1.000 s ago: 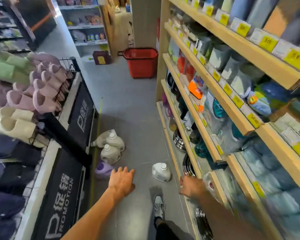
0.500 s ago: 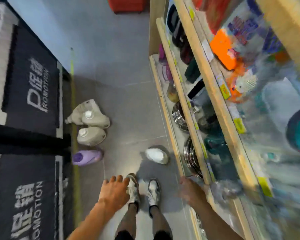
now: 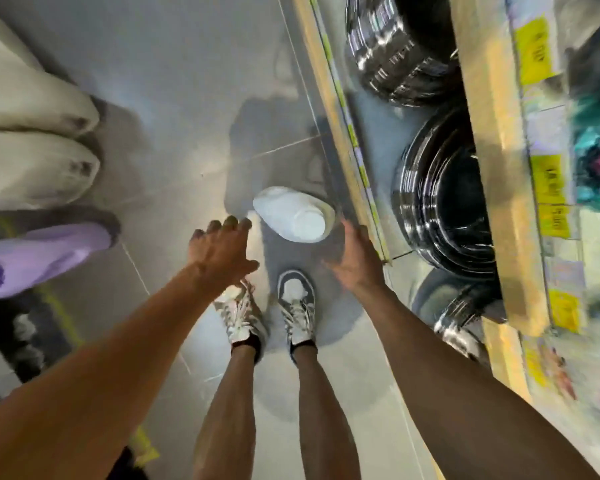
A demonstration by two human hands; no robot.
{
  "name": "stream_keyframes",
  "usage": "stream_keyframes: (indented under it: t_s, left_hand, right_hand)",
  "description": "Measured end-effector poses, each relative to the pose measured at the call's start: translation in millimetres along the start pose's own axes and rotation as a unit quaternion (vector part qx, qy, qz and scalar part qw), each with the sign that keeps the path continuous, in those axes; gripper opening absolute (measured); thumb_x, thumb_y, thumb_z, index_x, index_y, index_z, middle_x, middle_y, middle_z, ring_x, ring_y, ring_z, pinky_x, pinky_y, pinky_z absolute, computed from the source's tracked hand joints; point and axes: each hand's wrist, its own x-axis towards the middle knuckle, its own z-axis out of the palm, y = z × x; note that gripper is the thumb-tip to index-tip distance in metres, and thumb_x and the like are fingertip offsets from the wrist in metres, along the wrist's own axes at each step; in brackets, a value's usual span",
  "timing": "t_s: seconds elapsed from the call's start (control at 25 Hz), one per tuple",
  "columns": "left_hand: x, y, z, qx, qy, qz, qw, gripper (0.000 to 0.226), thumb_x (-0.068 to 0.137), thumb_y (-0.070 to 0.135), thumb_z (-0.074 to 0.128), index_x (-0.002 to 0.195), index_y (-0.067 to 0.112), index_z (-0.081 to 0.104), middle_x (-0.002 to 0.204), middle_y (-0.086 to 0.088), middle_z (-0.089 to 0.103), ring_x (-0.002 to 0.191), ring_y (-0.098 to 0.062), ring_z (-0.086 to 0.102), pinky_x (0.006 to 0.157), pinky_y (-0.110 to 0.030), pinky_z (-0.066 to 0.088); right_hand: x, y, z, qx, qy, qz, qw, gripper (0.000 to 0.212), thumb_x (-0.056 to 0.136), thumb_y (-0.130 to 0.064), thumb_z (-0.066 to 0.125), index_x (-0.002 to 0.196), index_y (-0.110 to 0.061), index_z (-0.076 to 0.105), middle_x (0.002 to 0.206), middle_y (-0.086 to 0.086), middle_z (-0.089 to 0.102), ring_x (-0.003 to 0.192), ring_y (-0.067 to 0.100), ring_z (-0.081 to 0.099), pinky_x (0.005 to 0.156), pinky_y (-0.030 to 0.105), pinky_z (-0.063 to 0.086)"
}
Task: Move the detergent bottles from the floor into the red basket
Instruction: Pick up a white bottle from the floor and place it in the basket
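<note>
Head view: the white detergent bottle [image 3: 293, 214] sits on the floor [image 3: 174, 98] just beyond my shoes, near the shelf edge [image 3: 340, 133]. A hasty grab could tip it or knock my right hand [image 3: 355, 261] against that edge. Both arms reach down, flanking it. My left hand [image 3: 220, 249] and my right are spread, holding nothing.

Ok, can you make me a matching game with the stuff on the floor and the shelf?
Things:
1 white bottle
2 purple bottle
3 pots
4 tags

Clues:
A yellow
B on the floor, far left
C stacked on the shelf
D between the left hand and right hand

Pairs: 1-D, 2-B, 3-C, 4-A
</note>
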Motion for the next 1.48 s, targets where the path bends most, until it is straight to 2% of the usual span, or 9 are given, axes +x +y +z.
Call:
stream_keyframes:
  t_s: [0.16, 0.28, 0.4, 0.68, 0.8, 1.04, 1.2, 1.32, 1.48]
  left_hand:
    - [64, 4, 23, -0.071, 0.059, 0.055, 0.994, 0.103, 0.074, 0.051, 0.086, 0.155, 0.026, 0.028, 0.157, -0.008, 0.038, 0.136, -0.035, 0.045, 0.109, -0.051, 0.042]
    - [97, 8, 38, -0.116, 0.049, 0.106, 0.986, 0.108, 0.07, 0.05, 0.09, 0.155, 0.026, 0.027, 0.155, -0.006, 0.041, 0.136, -0.033, 0.045, 0.112, -0.05, 0.041]
    - [116, 2, 45, -0.15, 0.034, 0.146, 0.977, 0.112, 0.064, 0.048, 0.094, 0.151, 0.033, 0.027, 0.15, -0.003, 0.047, 0.132, -0.03, 0.048, 0.109, -0.051, 0.044]
    - [75, 1, 30, -0.096, 0.07, 0.151, 0.981, 0.106, 0.066, 0.059, 0.088, 0.151, 0.033, 0.031, 0.145, -0.004, 0.055, 0.125, -0.03, 0.055, 0.102, -0.043, 0.05]
    - [25, -11, 1, -0.101, 0.044, 0.129, 0.986, 0.104, 0.068, 0.062, 0.084, 0.151, 0.034, 0.029, 0.141, -0.002, 0.058, 0.12, -0.026, 0.058, 0.1, -0.04, 0.05]
    - [-165, -33, -113, -0.104, 0.039, 0.088, 0.99, 0.102, 0.058, 0.083, 0.062, 0.145, 0.04, 0.03, 0.131, 0.008, 0.063, 0.116, -0.021, 0.063, 0.093, -0.035, 0.052]
    - [-310, -39, -189, -0.151, 0.091, 0.075, 0.981, 0.098, 0.06, 0.077, 0.067, 0.143, 0.044, 0.029, 0.132, 0.01, 0.061, 0.119, -0.019, 0.062, 0.094, -0.033, 0.05]
    - [-419, -45, -241, -0.233, 0.151, 0.042, 0.96, 0.088, 0.064, 0.071, 0.074, 0.137, 0.044, 0.035, 0.13, 0.011, 0.06, 0.117, -0.018, 0.062, 0.094, -0.032, 0.05]
    - [-515, -52, -286, -0.327, 0.207, 0.054, 0.921, 0.093, 0.066, 0.051, 0.088, 0.146, 0.034, 0.042, 0.138, 0.01, 0.056, 0.125, -0.015, 0.055, 0.106, -0.033, 0.044]
  right_hand:
    - [47, 16, 35, 0.018, 0.057, -0.089, 0.994, 0.109, 0.068, -0.02, 0.094, 0.158, -0.017, 0.032, 0.15, 0.015, 0.044, 0.136, 0.036, 0.046, 0.096, 0.05, 0.053]
    - [64, 19, 53, 0.016, 0.116, -0.117, 0.986, 0.111, 0.061, -0.035, 0.094, 0.154, -0.013, 0.035, 0.145, 0.013, 0.049, 0.13, 0.037, 0.052, 0.086, 0.042, 0.054]
    - [69, 12, 62, 0.052, 0.157, -0.142, 0.976, 0.105, 0.064, -0.054, 0.086, 0.148, -0.007, 0.044, 0.141, 0.011, 0.054, 0.127, 0.03, 0.055, 0.092, 0.031, 0.049]
    - [53, 6, 40, 0.022, 0.13, -0.198, 0.971, 0.093, 0.063, -0.052, 0.083, 0.139, -0.008, 0.051, 0.13, 0.008, 0.062, 0.117, 0.027, 0.061, 0.088, 0.036, 0.054]
    - [21, -20, 17, 0.002, 0.066, -0.216, 0.974, 0.107, 0.052, -0.036, 0.098, 0.142, -0.014, 0.043, 0.133, 0.006, 0.06, 0.118, 0.028, 0.059, 0.087, 0.037, 0.054]
    - [-133, -132, -87, -0.038, -0.02, -0.24, 0.97, 0.096, 0.057, -0.037, 0.089, 0.139, -0.025, 0.039, 0.132, 0.0, 0.059, 0.12, 0.025, 0.058, 0.098, 0.036, 0.052]
    - [-253, -214, -177, -0.119, -0.047, -0.249, 0.96, 0.09, 0.067, -0.044, 0.079, 0.144, -0.025, 0.035, 0.14, -0.005, 0.049, 0.13, 0.021, 0.048, 0.101, 0.031, 0.043]
    - [-340, -281, -238, -0.119, -0.056, -0.285, 0.949, 0.104, 0.062, -0.06, 0.07, 0.151, -0.027, 0.028, 0.146, -0.005, 0.045, 0.135, 0.023, 0.047, 0.105, 0.034, 0.043]
    - [-407, -343, -296, -0.198, -0.032, -0.367, 0.908, 0.109, 0.066, -0.041, 0.09, 0.156, -0.017, 0.034, 0.151, 0.005, 0.047, 0.14, 0.027, 0.045, 0.114, 0.035, 0.035]
